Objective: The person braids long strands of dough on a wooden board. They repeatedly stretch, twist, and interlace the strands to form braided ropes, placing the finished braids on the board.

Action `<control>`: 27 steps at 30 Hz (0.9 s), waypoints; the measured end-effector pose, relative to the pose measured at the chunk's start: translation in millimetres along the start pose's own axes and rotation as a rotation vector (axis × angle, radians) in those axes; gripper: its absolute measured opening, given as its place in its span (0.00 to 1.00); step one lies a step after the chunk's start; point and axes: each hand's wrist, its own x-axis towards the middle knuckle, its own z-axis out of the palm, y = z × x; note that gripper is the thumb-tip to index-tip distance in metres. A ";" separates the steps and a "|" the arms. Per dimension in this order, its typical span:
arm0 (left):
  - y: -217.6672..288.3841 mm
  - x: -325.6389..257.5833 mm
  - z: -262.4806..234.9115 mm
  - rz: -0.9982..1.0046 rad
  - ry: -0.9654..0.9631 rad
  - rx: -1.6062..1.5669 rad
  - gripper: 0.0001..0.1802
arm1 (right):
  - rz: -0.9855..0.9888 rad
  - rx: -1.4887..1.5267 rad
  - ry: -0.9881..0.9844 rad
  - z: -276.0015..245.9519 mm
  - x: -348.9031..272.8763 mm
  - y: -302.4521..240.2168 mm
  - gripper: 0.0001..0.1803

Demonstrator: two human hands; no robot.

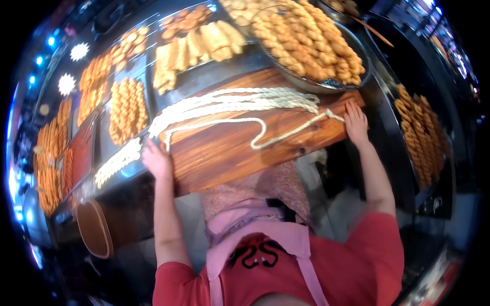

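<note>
A wooden board (pixel 214 166) lies in front of me, with several white dough ropes (pixel 229 102) side by side across its far part. A single dough rope (pixel 224 121) runs in a loose, wavy line nearer to me, its ends close to my two hands. My left hand (pixel 158 160) rests at the board's left end, fingers stretched forward by the rope's left end. At the right end, my right hand (pixel 356 122) lies flat with its fingers extended, beside the rope's other end. What lies under each palm is hidden.
A large bowl (pixel 293 79) heaped with brown fried twists (pixel 311 43) stands at the board's far right. More fried pastries (pixel 196 48) fill trays beyond. Pale raw twists (pixel 118 162) lie left of the board; a brown bin (pixel 94 229) stands below them. Fried twists (pixel 421 137) are at right.
</note>
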 end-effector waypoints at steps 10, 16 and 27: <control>-68.5 -36.9 -7.8 -0.400 -0.185 -1.239 0.08 | 0.404 1.395 0.064 -53.6 -12.3 -20.6 0.05; -218.1 -14.7 -77.3 -0.406 -0.502 -0.701 0.12 | 0.676 1.271 0.396 -63.0 11.1 20.1 0.14; -297.4 34.7 -129.3 -0.224 -0.670 -0.296 0.11 | -0.420 0.591 -0.237 -50.2 15.6 -177.6 0.13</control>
